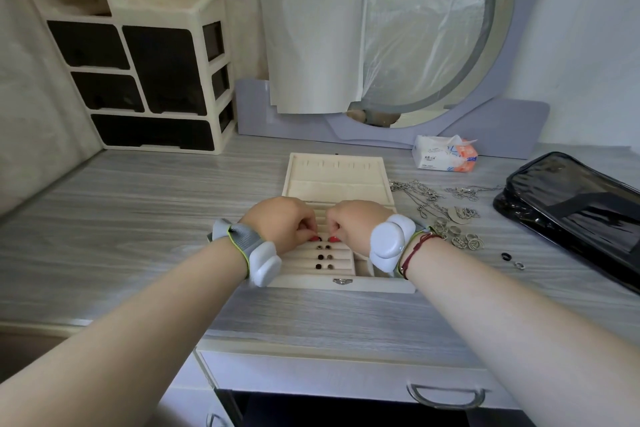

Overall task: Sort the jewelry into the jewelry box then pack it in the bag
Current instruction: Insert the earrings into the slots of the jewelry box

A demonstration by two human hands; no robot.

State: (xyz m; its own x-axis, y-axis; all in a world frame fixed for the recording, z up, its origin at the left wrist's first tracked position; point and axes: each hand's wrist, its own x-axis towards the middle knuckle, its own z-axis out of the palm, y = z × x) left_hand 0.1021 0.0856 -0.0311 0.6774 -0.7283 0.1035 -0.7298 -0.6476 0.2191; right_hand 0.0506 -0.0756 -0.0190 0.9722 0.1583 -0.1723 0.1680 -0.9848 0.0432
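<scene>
An open cream jewelry box [337, 180] lies in the middle of the desk, lid leaning back. Several small dark rings [323, 257] sit in its padded ring rows. My left hand [282, 224] and my right hand [356, 224] hover side by side over the upper ring rows, fingers curled and fingertips pressed down together at the slots. What they pinch is hidden by the fingers. Loose silver chains [426, 196] and rings [464, 239] lie right of the box. The black bag [575, 204] lies at the far right.
A cream drawer organizer [145, 73] stands at the back left. A covered round mirror [415, 45] leans behind the box, with a tissue pack [445, 152] at its foot. Two small rings [512, 260] lie near the bag. A drawer handle [446, 395] shows below the desk edge.
</scene>
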